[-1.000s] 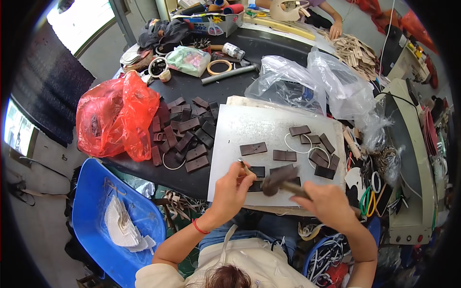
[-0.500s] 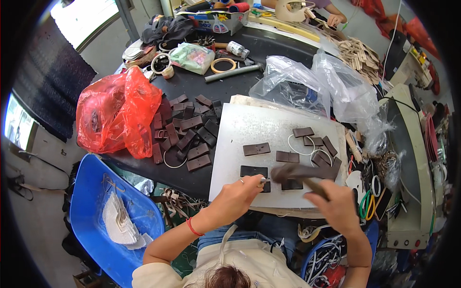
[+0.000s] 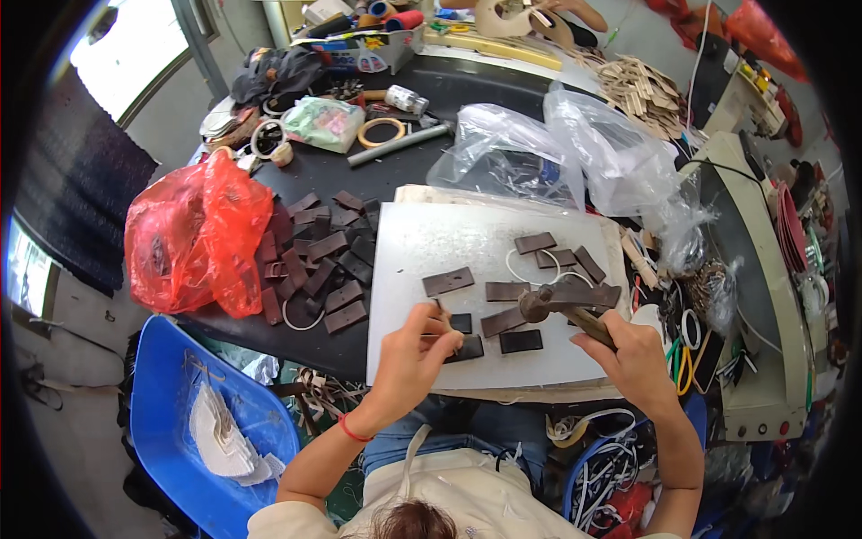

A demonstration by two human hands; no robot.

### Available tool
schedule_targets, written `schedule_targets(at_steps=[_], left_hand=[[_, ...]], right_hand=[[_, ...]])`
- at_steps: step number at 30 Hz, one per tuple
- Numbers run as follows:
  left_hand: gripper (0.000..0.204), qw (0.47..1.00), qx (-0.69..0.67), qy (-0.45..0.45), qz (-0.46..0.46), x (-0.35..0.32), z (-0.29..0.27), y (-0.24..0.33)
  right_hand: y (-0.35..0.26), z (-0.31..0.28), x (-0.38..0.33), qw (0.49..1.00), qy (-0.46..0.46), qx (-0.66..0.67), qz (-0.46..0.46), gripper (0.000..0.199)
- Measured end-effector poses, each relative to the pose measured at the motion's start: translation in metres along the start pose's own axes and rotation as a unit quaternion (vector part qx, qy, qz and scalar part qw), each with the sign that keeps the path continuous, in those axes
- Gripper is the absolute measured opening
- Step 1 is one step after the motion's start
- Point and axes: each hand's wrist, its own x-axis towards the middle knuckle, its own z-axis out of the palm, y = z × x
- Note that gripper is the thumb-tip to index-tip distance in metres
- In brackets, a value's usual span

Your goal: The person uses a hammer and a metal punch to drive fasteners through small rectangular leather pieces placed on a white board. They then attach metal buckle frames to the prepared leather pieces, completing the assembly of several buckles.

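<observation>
My right hand (image 3: 636, 355) grips the wooden handle of a hammer (image 3: 588, 327), whose dark metal head is held over the white board (image 3: 413, 242). Fingers of my left hand (image 3: 415, 349) pinch a short thin metal tool (image 3: 439, 306) that is mostly hidden by them. Beside those fingertips lie a black rectangular leather piece (image 3: 461, 323) and another black leather piece (image 3: 468, 349), partly covered by the hand. Closer to the hammer are a third black piece (image 3: 521, 341) and a brown leather piece (image 3: 502, 322). Several more brown pieces (image 3: 448, 280) lie farther back on the board.
A heap of dark leather pieces (image 3: 314, 247) sits left of the board, beside a red plastic bag (image 3: 197, 238). Clear plastic bags (image 3: 611, 153) crowd the back edge. A metal rod (image 3: 400, 144) lies behind, and a blue tub (image 3: 162, 395) stands at lower left.
The hammer, blurred close to my left fingers before, is now sharper and farther right. My left hand has turned, with the thin tool now pointing up. The whole view has shifted somewhat.
</observation>
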Motion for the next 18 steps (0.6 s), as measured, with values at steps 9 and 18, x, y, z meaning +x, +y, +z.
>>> schedule_targets(at_steps=[9,18], left_hand=[[0.023,0.997,0.000,-0.074,-0.020,0.024,0.021,0.020],[0.024,0.936,0.322,-0.042,0.135,0.006,-0.009,0.013]], right_hand=[[0.019,0.017,-0.015,0.997,-0.051,-0.046,0.028,0.035],[0.023,0.021,-0.013,1.000,-0.012,0.005,0.017,0.038]])
